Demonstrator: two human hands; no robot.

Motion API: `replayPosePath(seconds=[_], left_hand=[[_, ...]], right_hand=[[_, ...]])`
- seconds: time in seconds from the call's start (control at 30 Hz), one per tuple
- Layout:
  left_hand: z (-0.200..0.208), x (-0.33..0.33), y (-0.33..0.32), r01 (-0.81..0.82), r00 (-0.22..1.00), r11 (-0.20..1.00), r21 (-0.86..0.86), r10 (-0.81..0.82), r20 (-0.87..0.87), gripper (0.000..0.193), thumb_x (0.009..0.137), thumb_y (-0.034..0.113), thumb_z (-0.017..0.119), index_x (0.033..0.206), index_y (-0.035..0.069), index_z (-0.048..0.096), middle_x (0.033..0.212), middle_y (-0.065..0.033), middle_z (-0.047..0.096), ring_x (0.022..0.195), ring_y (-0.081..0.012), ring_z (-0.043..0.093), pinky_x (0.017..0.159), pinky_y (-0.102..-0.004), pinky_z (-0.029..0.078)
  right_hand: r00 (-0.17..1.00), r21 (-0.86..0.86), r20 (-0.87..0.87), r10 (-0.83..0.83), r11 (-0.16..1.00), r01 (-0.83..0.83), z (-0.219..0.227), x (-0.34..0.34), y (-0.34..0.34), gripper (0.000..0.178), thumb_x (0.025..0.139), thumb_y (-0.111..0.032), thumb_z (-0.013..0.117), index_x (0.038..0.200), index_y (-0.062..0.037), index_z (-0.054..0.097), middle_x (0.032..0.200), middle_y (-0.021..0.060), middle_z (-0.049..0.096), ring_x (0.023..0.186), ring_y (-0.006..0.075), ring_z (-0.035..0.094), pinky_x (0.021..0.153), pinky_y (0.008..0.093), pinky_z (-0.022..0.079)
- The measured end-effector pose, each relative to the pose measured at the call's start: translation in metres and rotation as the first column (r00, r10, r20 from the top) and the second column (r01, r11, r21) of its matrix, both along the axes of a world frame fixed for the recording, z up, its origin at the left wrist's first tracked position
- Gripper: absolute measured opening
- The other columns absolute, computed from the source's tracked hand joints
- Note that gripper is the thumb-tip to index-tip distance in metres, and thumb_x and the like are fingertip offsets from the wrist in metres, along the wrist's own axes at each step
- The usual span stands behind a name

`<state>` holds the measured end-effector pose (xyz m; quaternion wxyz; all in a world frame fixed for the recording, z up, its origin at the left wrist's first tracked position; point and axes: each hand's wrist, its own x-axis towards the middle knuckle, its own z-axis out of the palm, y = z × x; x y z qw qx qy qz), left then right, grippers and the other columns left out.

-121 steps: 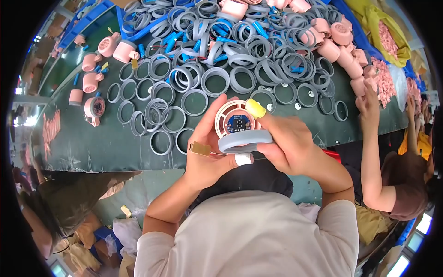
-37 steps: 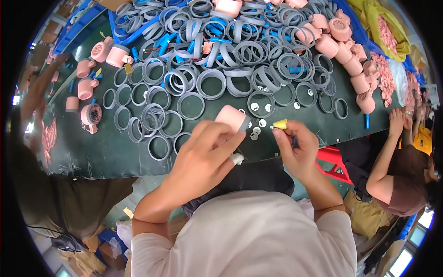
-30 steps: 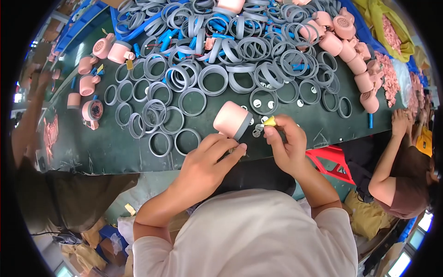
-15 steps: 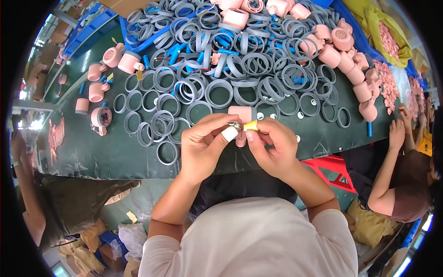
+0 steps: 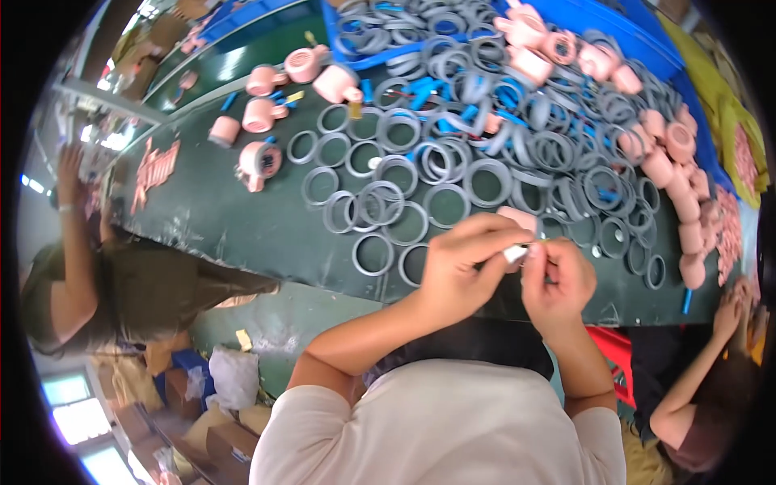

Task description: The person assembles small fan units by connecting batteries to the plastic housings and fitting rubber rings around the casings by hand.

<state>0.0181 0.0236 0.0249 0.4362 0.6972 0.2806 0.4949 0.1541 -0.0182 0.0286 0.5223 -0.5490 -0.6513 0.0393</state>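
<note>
My left hand (image 5: 469, 263) and my right hand (image 5: 559, 279) meet over the near edge of the table, fingertips pinched close together. A white wrap (image 5: 515, 254) shows at the tip of my left thumb. Whatever small piece lies between the fingertips is mostly covered and too small to name. Right behind my fingers is a pink plastic housing (image 5: 519, 217), partly hidden by them. Several loose grey rings (image 5: 373, 254) lie flat beside my left hand, and more grey rings reach close to my right hand.
A large heap of grey rings (image 5: 488, 183) mixed with blue cylinders (image 5: 424, 93) fills the table's middle. Pink housings (image 5: 260, 115) stand at the left, more (image 5: 687, 206) at the right. Blue bins (image 5: 594, 36) line the back. Other people's arms (image 5: 78, 242) show at both sides.
My view has swung, so the table appears tilted and shifted. Both hands remain pinched together; the yellow piece seen in my right fingers earlier is now mostly out of sight.
</note>
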Motion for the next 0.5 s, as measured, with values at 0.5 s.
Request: replayPosePath(seconds=[0.5], left_hand=[[0.026, -0.040, 0.032, 0.197, 0.974, 0.980, -0.026, -0.198, -0.106, 0.030, 0.071, -0.013, 0.059, 0.097, 0.001, 0.066, 0.092, -0.0106, 0.064, 0.085, -0.0233, 0.063, 0.071, -0.0306, 0.050]], right_hand=[[0.889, -0.151, 0.343, 0.303, 0.952, -0.266, 0.034, 0.000, 0.018, 0.014, 0.076, 0.001, 0.060, 0.088, -0.0013, 0.054, 0.066, 0.0076, 0.049, 0.053, 0.0246, 0.045, 0.048, 0.0351, 0.035]])
